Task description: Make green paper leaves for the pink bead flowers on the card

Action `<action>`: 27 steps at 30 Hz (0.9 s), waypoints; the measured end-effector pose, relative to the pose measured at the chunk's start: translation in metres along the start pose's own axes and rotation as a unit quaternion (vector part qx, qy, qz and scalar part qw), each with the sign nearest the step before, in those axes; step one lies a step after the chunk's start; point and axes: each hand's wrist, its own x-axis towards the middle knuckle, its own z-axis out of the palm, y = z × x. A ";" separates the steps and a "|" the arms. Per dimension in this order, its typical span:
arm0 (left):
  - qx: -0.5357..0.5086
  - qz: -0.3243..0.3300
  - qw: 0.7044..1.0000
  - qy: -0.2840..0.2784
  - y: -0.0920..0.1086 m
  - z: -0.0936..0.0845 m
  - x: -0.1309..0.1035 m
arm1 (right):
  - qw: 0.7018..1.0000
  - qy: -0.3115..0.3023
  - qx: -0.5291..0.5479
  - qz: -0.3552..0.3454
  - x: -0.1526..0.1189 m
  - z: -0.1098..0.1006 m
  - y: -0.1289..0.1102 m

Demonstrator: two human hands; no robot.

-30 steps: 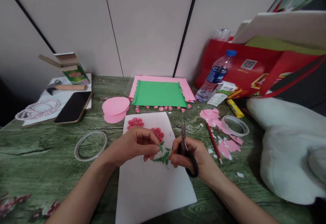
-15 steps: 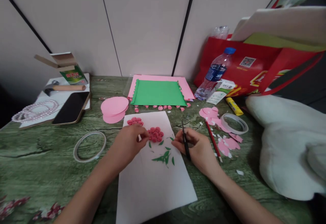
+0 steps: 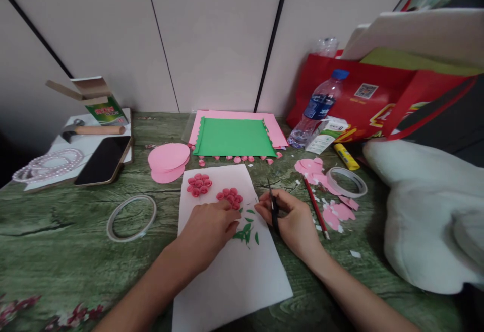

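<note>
A white sheet of paper lies before me with two clusters of pink rolled paper roses, one at the upper left and one near the middle. Several small green paper leaves are scattered below the middle cluster. My left hand rests low over the sheet, fingers stretched out by the lower edge of that cluster, thumb apart near the leaves; its fingertips are partly hidden. At the sheet's right edge, my right hand is closed around black-handled scissors, blades pointing away from me. Its thumb and forefinger tips are close together.
Behind the sheet lie green paper and loose roses. Pink ovals, a tape roll and a phone are left. Right are a red pencil, another tape roll, a glue stick and a bottle.
My left hand has moved down and right from between the clusters, with its pinched fingers now spread, uncovering the upper-left cluster. The right hand stays almost still with the scissors.
</note>
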 end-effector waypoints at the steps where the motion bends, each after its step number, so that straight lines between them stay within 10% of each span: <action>1: 0.016 0.007 1.000 0.009 0.001 0.004 0.000 | 1.000 0.003 0.027 0.009 0.000 0.000 -0.001; 27: 0.196 0.116 0.973 0.042 0.006 0.028 0.006 | 0.984 0.016 0.149 0.100 0.003 0.004 -0.010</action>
